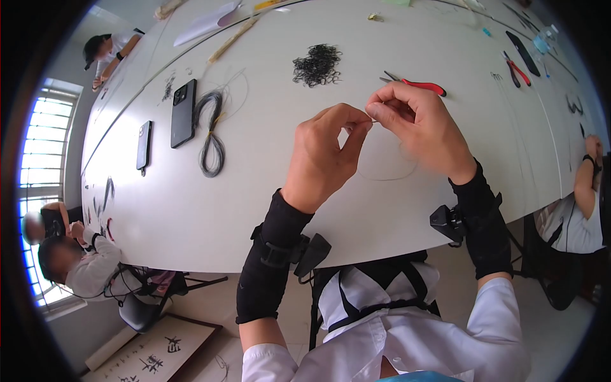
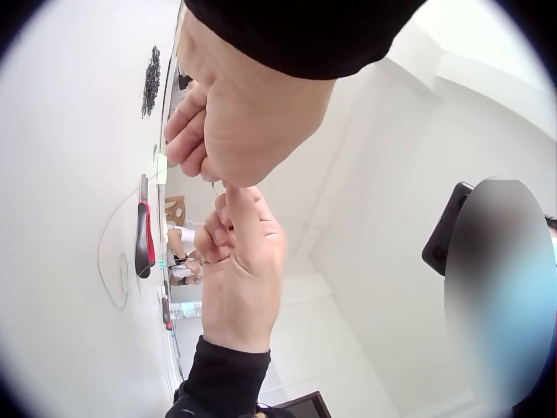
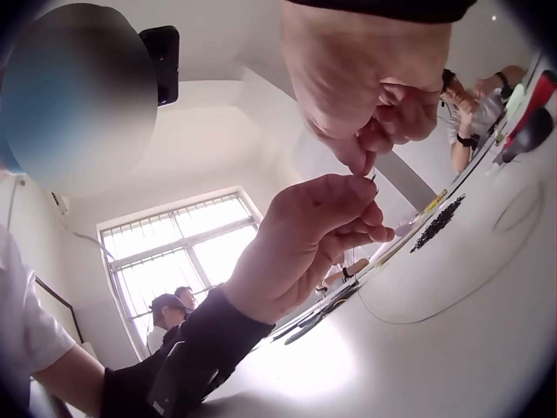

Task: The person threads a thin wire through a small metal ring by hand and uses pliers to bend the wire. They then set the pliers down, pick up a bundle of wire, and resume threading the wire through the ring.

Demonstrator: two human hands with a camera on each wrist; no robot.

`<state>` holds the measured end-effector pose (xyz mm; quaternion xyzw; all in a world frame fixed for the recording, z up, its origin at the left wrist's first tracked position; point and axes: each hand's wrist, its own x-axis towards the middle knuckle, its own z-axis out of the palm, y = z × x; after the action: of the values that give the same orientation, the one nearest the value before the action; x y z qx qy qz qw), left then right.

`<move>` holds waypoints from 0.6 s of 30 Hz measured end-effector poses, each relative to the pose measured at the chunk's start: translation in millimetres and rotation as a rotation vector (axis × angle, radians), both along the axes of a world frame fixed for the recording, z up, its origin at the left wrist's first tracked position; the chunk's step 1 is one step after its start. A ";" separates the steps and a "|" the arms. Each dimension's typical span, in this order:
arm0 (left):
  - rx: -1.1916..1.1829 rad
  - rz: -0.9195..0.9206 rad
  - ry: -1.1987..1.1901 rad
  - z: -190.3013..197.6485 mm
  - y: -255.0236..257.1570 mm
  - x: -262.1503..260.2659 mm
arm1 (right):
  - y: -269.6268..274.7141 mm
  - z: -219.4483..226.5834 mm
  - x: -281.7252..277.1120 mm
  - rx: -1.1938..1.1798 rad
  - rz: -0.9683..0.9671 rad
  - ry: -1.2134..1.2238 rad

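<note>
White and wide, the table (image 1: pixel 191 210) is stretching out under both hands, with other people sitting along its edges. Just above its near edge the left hand (image 1: pixel 324 156) and the right hand (image 1: pixel 417 127) are meeting fingertip to fingertip, each with thumb and forefinger closed tight and the other fingers curled. Between the two pinches a thin wire (image 1: pixel 385 175) is being held; its slack is dropping from the grip and looping on the tabletop directly below the right hand. Whatever tiny piece is sitting at the pinch point itself is too small to make out. Just beyond the grip, red-handled pliers (image 1: pixel 420 84) are lying untouched, and further out to the left a pile of small dark rings (image 1: pixel 317 65) is waiting. Well to the left of the grip, a grey wire coil (image 1: pixel 211 134) and two dark phones (image 1: pixel 183 113) are resting flat. Judging by the large pile and the bare loop of wire with nothing visibly strung on it, the work is looking like it is at an early stage, with most of it ahead
</note>
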<state>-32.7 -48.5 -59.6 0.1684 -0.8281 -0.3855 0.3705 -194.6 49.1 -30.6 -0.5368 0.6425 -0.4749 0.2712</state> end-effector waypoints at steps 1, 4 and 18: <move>0.029 -0.004 -0.007 1.1 1.1 0.2 | -1.0 -1.4 -3.3 0.025 0.004 -0.026; 0.104 -0.005 -0.023 5.6 3.5 1.8 | -3.2 -10.4 -12.6 0.081 0.036 -0.078; 0.121 0.113 0.007 4.5 -3.5 3.6 | 5.3 7.6 18.3 -0.026 -0.007 0.227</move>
<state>-29.1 -52.0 -55.1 0.2356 -0.7911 -0.4140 0.3838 -176.2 54.4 -23.0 -0.5883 0.6648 -0.4203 0.1878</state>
